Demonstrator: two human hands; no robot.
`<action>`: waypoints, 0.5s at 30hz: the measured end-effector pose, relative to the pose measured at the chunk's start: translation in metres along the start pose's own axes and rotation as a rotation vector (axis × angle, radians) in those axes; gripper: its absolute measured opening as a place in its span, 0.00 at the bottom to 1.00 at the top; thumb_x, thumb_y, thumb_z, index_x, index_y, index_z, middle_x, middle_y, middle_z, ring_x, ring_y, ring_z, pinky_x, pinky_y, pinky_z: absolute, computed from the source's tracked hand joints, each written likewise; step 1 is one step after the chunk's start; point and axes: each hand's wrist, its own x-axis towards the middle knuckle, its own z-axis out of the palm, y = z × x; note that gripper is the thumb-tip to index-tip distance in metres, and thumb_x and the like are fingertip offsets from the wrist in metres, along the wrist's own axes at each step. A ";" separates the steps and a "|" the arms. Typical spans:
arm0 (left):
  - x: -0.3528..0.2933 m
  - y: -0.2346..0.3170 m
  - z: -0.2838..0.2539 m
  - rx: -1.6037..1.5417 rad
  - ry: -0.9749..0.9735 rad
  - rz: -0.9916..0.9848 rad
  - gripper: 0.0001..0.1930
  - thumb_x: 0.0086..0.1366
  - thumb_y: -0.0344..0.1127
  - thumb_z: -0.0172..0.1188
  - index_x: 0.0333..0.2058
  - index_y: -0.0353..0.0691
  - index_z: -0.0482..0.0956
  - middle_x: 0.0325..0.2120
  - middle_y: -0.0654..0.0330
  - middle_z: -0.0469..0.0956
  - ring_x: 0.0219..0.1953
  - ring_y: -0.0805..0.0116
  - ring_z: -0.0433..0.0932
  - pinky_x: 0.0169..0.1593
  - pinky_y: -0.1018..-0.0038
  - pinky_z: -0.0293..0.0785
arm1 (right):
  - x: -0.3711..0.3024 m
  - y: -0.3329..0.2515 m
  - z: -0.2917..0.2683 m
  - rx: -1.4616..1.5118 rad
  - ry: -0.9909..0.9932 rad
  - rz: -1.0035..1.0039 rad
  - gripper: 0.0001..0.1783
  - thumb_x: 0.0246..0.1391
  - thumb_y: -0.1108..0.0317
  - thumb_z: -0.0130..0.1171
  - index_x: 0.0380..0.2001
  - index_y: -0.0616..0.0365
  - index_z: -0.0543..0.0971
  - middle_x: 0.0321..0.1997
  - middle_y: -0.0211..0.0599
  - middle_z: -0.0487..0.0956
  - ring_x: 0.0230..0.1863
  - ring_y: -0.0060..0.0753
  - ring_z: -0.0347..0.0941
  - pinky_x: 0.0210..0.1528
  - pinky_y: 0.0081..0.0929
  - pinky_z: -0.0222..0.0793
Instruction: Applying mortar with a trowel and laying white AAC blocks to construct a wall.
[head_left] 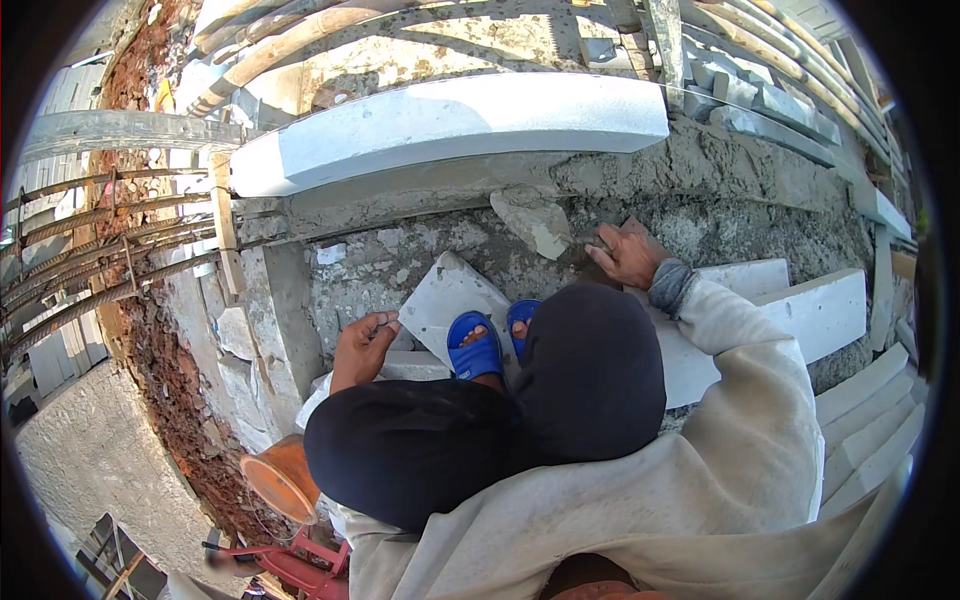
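Note:
A mortar-smeared trowel (533, 222) lies low over the rough grey ground, its blade near the base of the wall. My right hand (632, 256) is closed at its handle end, though the handle itself is mostly hidden by the fingers. My left hand (364, 345) is closed in a pinch beside the corner of a pale block (432, 300), and what its fingers hold, if anything, cannot be made out. My feet in blue sandals rest on that block. Ahead, a long white block (450, 125) sits on a grey mortar course (400, 192).
White blocks (825, 312) lie right of my knees, and more are stacked (870, 430) farther right. Rusty rebar (100, 230) juts in from the left. An orange bucket (283, 478) stands behind my left leg, near a red metal frame (300, 570). Bamboo poles (290, 45) cross the far side.

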 end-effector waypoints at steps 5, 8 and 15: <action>0.008 0.000 0.005 -0.006 -0.012 0.025 0.16 0.68 0.36 0.62 0.48 0.29 0.82 0.36 0.56 0.86 0.40 0.74 0.80 0.48 0.75 0.74 | -0.024 -0.009 -0.054 -0.203 0.081 -0.059 0.19 0.62 0.54 0.57 0.44 0.60 0.74 0.42 0.51 0.80 0.39 0.60 0.78 0.41 0.52 0.73; 0.013 -0.004 0.007 -0.071 -0.035 0.028 0.16 0.68 0.36 0.62 0.47 0.28 0.82 0.37 0.56 0.86 0.40 0.74 0.80 0.48 0.75 0.74 | -0.021 -0.019 -0.091 -0.232 0.097 -0.110 0.19 0.58 0.56 0.60 0.43 0.62 0.76 0.36 0.53 0.81 0.36 0.60 0.79 0.38 0.50 0.75; 0.011 0.002 0.005 0.004 -0.019 0.040 0.16 0.68 0.36 0.62 0.48 0.29 0.83 0.37 0.54 0.87 0.41 0.72 0.82 0.49 0.74 0.74 | 0.014 -0.044 -0.148 -0.116 -0.161 -0.167 0.20 0.57 0.56 0.60 0.42 0.64 0.77 0.23 0.56 0.78 0.32 0.66 0.77 0.39 0.52 0.73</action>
